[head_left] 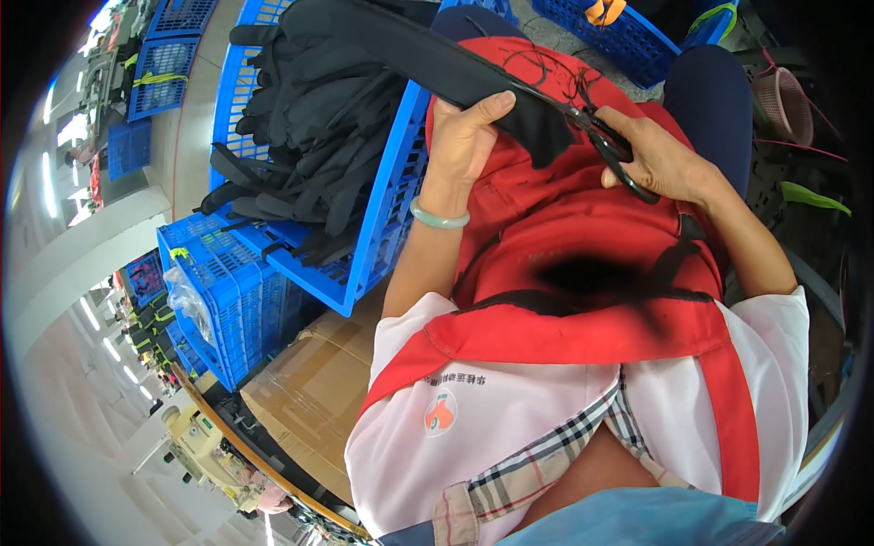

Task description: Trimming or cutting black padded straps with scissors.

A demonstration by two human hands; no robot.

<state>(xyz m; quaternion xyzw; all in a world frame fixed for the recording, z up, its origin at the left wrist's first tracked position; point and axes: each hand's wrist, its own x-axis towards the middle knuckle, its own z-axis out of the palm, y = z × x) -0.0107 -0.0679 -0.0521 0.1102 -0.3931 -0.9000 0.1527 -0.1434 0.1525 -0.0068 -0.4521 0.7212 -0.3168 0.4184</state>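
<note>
My left hand is closed on a long black fabric strip, thumb on top, near its lower end. The strip slants from the upper left down across my lap. In my right hand is a pair of scissors with black handles, my fingers through the loops. Its blades point left and lie along the strip's edge, just right of my left thumb; whether they are cutting cannot be made out. Loose dark threads lie on the red apron beside the blades.
At my left a blue plastic crate holds a heap of black fabric strips. More blue crates and a cardboard box stand behind it. A pink basket is at the far right. A sewing machine shows at lower left.
</note>
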